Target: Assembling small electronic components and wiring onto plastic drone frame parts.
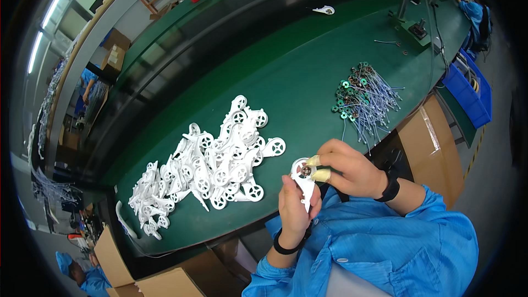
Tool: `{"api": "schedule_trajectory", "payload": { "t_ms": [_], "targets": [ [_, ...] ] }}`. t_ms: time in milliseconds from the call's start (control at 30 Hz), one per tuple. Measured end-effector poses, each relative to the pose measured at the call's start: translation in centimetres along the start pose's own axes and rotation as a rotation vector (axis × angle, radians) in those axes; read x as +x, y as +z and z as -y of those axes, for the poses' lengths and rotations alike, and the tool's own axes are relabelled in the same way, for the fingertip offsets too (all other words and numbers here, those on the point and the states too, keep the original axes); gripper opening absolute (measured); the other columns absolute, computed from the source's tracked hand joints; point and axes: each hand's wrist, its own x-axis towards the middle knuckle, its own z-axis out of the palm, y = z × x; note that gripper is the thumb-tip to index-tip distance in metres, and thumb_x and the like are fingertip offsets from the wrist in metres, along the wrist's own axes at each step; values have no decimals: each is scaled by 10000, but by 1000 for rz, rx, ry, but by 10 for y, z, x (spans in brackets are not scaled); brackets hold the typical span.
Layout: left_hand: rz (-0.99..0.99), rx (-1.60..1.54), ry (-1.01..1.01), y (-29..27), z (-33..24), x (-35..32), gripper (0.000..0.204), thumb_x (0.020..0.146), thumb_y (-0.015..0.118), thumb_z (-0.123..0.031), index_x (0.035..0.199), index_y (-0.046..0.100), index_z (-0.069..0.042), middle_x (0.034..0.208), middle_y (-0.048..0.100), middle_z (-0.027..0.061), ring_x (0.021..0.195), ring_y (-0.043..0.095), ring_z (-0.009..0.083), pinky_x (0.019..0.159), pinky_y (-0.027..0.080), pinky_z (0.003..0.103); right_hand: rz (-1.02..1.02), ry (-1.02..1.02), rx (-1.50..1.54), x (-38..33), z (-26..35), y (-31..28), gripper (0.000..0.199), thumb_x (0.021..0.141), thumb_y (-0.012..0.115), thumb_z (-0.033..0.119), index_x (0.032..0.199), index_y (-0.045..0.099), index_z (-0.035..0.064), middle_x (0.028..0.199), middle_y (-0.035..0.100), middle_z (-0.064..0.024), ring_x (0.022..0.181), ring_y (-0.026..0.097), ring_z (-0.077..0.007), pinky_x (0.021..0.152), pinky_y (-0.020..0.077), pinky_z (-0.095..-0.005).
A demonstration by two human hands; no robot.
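My left hand [295,209] holds a white plastic part [306,190] with a round ring at its upper end and a tapering arm below. Inside that ring sits a small copper-coloured coil [306,171]. My right hand [355,171], with yellowish covers on its thumb and forefinger, pinches at the coil from the right side. To the left on the green bench lies a big heap of similar white plastic parts [220,159]. Beyond my right hand is a heap of small coils with green discs and bluish wires [366,99].
One white part [324,10] lies near the bench's back edge. At the far right stands a green metal fixture [415,30] with cables. Blue bins [467,88] and a cardboard box [429,143] are beside the bench; an open carton [170,285] is below. Other people in blue work nearby.
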Motion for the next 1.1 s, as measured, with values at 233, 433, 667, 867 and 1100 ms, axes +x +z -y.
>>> {"api": "schedule_trajectory", "payload": {
  "t_ms": [233, 433, 667, 867, 1100],
  "targets": [
    [-94, 292, 189, 9, 12, 2, 556, 1046, 227, -404, 1290, 455, 41, 611, 504, 21, 434, 423, 62, 386, 334, 197, -15, -129, -233, 5, -2, 9, 190, 758, 630, -3, 944, 607, 27, 922, 565, -95, 823, 531, -288, 738, 432, -373],
    [-230, 743, 471, 0, 32, 7, 507, 1046, 295, -350, 1362, 399, 32, 612, 508, 14, 501, 477, 59, 455, 361, 205, -97, -120, -128, -3, -19, 35, 197, 716, 619, -66, 894, 593, 14, 858, 574, -112, 776, 542, -289, 688, 448, -367],
    [-158, 719, 466, -14, 25, 7, 495, 1036, 334, -296, 1383, 319, 58, 926, 635, 276, 800, 649, 438, 687, 522, 427, -115, 3, -148, -5, -26, 45, 203, 778, 643, -59, 956, 570, 6, 958, 562, -122, 861, 572, -231, 712, 479, -303],
    [-69, 377, 182, -27, 2, -12, 472, 1047, 305, -310, 1412, 343, -13, 719, 544, 46, 512, 477, 75, 466, 396, 210, 79, 309, 513, 30, -31, 46, 203, 820, 663, -20, 973, 538, 27, 998, 575, -55, 905, 560, -116, 764, 488, -250],
    [-64, 297, 584, -62, -34, -72, 384, 1006, 422, -270, 1209, 494, 48, 820, 600, 113, 691, 561, 138, 623, 464, 252, -124, 253, 194, 174, -86, -22, 191, 889, 632, 190, 994, 577, 41, 893, 631, -29, 800, 574, -77, 686, 451, -226]
  ]
}}
